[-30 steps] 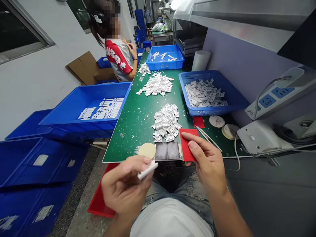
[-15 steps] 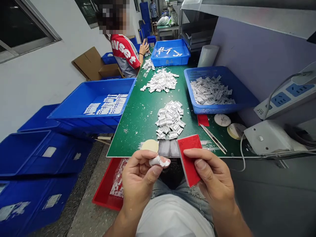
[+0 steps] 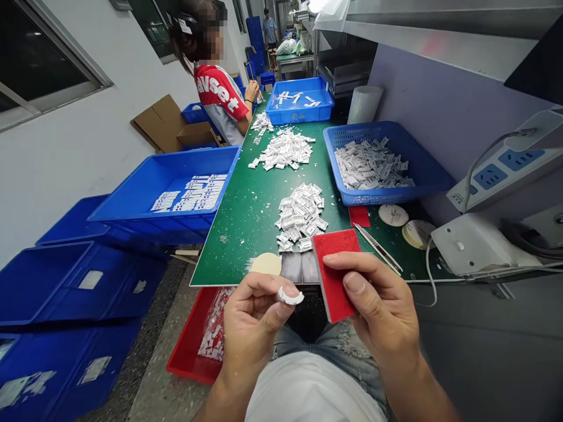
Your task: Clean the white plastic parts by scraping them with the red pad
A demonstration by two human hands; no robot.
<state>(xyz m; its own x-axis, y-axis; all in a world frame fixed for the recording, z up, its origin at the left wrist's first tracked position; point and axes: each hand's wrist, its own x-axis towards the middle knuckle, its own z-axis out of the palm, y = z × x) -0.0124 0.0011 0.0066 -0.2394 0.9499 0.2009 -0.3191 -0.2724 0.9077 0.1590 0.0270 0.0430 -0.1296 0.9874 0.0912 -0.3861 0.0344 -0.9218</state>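
- Thinner in view than in the earlier frame, the white curved sliver [image 3: 290, 297] now sits pinched between the thumb and forefinger of your left hand [image 3: 253, 328], above the table's near edge.
- Your right hand [image 3: 380, 310] grips a red-faced block [image 3: 333, 281], its thumb pressed on the red face, just right of the sliver.
- Behind them, on the green work table [image 3: 246, 223], lie a heap of white tags [image 3: 299, 218], a pale disc [image 3: 266, 264] and grey pads [image 3: 292, 268].
- Upper right of the frame, a blue basket [image 3: 352, 198] holds more tags.
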